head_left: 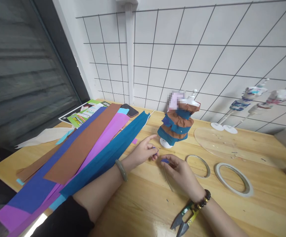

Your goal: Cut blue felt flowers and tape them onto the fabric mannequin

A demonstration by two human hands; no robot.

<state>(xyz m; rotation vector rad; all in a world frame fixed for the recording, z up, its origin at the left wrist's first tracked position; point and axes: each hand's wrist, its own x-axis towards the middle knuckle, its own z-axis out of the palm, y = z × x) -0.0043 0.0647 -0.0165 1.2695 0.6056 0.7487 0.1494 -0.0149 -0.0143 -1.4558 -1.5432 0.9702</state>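
My left hand (146, 150), with a jade-coloured bangle on its wrist, pinches a small blue piece, its index finger stretched out toward the stand. Just to its right, my right hand (180, 171) has thumb and fingers closed on another small blue piece (165, 161); a thin pale strip hangs below it. The hands are apart. Behind them stands a small white dress form (190, 100) wearing tiered brown and blue paper ruffles (179, 126). Thread snips (185, 219) lie beneath my right wrist.
Long crepe paper strips (77, 148) in brown, blue, purple and teal cover the left side. Two tape rolls (234, 179) (197, 166) lie at right. Beyond are a clear round sheet (214, 144), two decorated dress forms (254, 92), a phone (129, 111) and a grid-lined wall.
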